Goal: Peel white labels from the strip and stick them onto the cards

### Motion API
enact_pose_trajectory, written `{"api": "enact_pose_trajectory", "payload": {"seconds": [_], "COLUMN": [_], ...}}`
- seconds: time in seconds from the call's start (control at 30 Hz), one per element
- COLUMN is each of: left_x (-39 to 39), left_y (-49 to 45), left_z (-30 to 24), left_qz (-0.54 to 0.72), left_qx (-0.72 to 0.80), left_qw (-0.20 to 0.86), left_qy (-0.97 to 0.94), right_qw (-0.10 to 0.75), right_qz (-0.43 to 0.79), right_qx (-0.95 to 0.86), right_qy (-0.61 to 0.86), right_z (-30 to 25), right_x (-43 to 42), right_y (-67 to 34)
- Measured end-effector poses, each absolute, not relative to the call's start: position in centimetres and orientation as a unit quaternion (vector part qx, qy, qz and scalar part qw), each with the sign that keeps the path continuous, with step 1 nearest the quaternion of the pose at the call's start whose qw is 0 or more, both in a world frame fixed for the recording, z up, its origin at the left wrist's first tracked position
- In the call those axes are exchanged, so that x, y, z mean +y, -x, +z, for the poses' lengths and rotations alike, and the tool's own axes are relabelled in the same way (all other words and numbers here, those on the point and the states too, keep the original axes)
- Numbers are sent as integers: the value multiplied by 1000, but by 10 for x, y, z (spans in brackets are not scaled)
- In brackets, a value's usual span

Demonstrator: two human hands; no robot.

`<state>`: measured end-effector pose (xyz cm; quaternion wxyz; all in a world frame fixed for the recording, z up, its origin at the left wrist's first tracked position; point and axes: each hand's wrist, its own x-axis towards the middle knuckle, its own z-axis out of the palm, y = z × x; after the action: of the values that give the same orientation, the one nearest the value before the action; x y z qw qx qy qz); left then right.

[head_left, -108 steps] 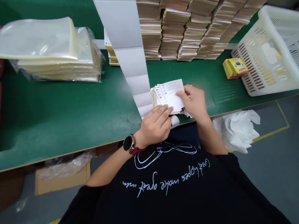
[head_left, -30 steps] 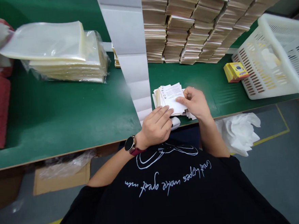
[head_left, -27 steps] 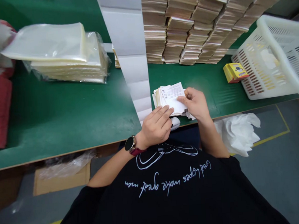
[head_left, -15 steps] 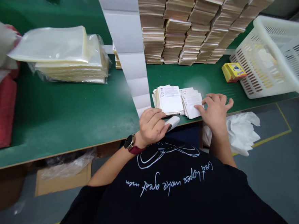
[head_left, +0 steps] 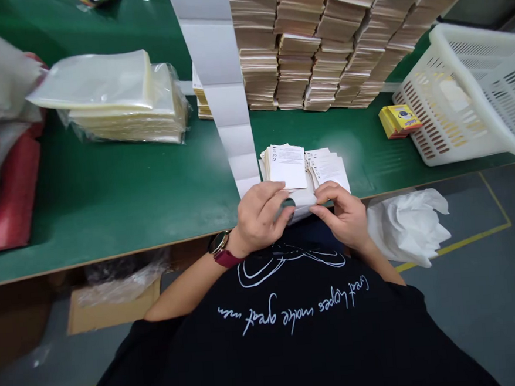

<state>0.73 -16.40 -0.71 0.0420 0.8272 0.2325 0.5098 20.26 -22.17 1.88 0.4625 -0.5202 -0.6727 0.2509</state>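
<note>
Both my left hand (head_left: 259, 214) and my right hand (head_left: 340, 213) hold a white rounded item (head_left: 302, 204) at the bench's front edge. Its dark end shows beside my left thumb, and its exact kind is hard to tell. Just beyond my hands lie two piles of printed white leaflets on the green bench top: one (head_left: 287, 166) directly ahead of my left hand and a looser one (head_left: 329, 170) to its right. Neither hand is on the leaflets.
Tall stacks of tan cards (head_left: 304, 43) stand behind a column of white sheets (head_left: 218, 72). Clear bags of sheets (head_left: 118, 100) lie at left, a white slotted basket (head_left: 460, 93) at right, and yellow boxes (head_left: 399, 121) beside it. White plastic (head_left: 407, 226) sits below the bench.
My right hand has come back from the leaflets and now grips the white item with my left hand. The leaflets lie in two piles, and the view has shifted slightly.
</note>
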Motion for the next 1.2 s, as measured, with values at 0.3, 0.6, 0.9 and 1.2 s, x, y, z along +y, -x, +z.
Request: {"api": "enact_pose_trajectory", "payload": {"seconds": [0.3, 0.6, 0.9, 1.2], "left_x": [-160, -161, -158, -159], "left_y": [-8, -11, -15, -14], "left_z": [-3, -19, -31, -34], "left_qz": [447, 416, 508, 517], "left_qx": [175, 210, 191, 178], "left_qw": [35, -32, 2, 35], "left_qy": [-877, -884, -840, -837], "right_qw": [439, 606, 472, 450], "right_qz": [26, 122, 326, 281], "right_qx": [-768, -503, -535, -545], "right_qy": [466, 604, 620, 649], "right_z": [22, 22, 16, 22], "right_x": [-223, -189, -145, -145], "right_y": [-202, -227, -195, -186]}}
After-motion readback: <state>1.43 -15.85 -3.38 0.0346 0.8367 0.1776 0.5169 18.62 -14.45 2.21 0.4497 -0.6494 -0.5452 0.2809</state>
